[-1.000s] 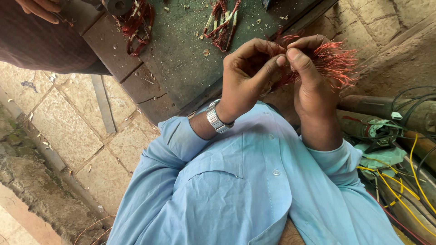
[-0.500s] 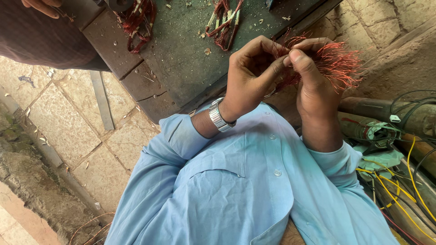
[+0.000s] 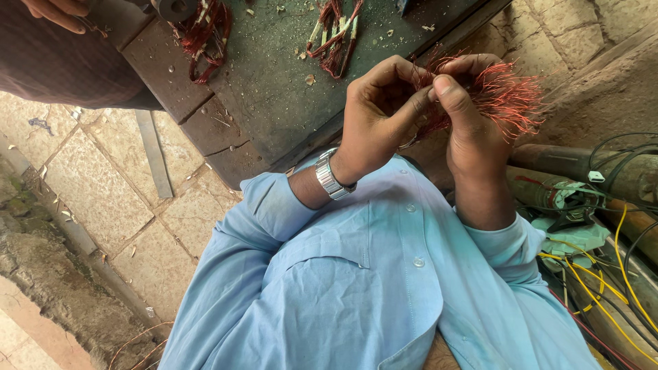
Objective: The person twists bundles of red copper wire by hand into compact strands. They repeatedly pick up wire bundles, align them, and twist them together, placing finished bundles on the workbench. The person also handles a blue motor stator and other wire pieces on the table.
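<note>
Keep the tangle of copper wire (image 3: 504, 96) close to your chest, strands fanned so you can pick one out at a time. Your left hand (image 3: 377, 116) and right hand (image 3: 466, 116) meet on it, fingers (image 3: 452, 103) curled and pinched on the strands. Beyond lie the green counter (image 3: 274, 82), two more wire bundles (image 3: 336, 34), another person's hand (image 3: 58, 10).

One head-worn camera looks steeply down, close over the hands (image 3: 425, 116).
</note>
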